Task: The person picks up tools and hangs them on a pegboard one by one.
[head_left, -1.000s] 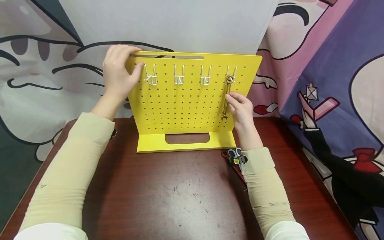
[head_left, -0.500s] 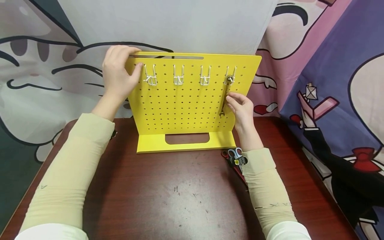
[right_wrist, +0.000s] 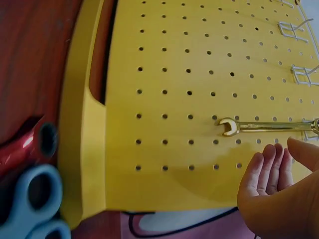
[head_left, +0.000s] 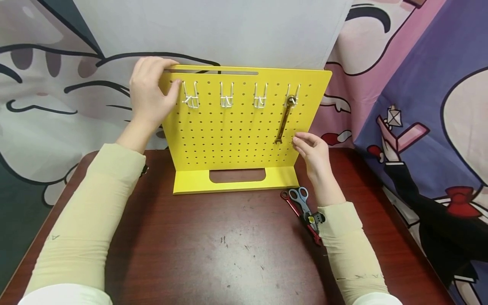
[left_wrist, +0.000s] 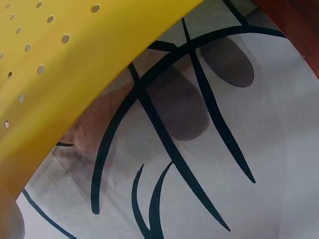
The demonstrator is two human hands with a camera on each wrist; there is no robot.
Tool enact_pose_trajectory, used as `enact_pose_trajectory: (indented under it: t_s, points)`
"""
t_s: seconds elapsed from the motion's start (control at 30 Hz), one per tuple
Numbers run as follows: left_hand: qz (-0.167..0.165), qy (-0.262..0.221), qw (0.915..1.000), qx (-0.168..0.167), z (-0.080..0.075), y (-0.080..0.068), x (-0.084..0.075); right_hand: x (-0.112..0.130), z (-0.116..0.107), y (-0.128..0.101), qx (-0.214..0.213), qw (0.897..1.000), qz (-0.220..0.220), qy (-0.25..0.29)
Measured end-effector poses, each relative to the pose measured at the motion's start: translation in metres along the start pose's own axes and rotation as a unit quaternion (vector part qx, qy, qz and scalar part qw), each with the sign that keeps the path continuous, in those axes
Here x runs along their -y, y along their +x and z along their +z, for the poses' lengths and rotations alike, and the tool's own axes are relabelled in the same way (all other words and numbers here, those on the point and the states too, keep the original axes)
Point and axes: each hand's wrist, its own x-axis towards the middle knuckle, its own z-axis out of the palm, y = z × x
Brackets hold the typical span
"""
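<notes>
On the dark wooden table (head_left: pixel 236 254) stands a yellow pegboard (head_left: pixel 236 135), upright on its own yellow base with a cutout slot in it. Four wire hooks run along the top row. Three of them, like the leftmost hook (head_left: pixel 190 98), carry nothing. The far right hook (head_left: pixel 292 96) holds a gold wrench (head_left: pixel 284 120), hung by its ring end, with the open end pointing down and swung a bit to the left, so it sits tilted rather than straight.

The left hand (head_left: pixel 149 94) grips the board's top left corner, fingers curled over the top edge and thumb pressed on the front face near the first hook. The right hand (head_left: pixel 314 152) is just right of the wrench's lower end, fingers relaxed and loosely spread, holding nothing. From the right wrist view you can see a clear gap between the fingertips (right_wrist: pixel 271 159) and the wrench (right_wrist: pixel 264 127), so no contact.

Just in front of the board's right corner, some scissors with blue handles (head_left: pixel 299 197) lie flat on the table next to a red-handled tool (head_left: pixel 301 216), partly tucked under the right sleeve.
</notes>
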Motion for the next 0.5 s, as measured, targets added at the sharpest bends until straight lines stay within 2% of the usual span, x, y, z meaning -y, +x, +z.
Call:
enact_pose_trajectory:
  t_s: [0.27,0.5]
  points:
    - [0.005,0.005,1.0,0.0,-0.001,0.0,0.0,0.002,-0.029,-0.02,0.048,0.997,-0.009,-0.056]
    - [0.001,-0.006,1.0,-0.004,-0.001,0.0,-0.001,0.004,-0.054,-0.039,0.066,0.986,-0.005,-0.153]
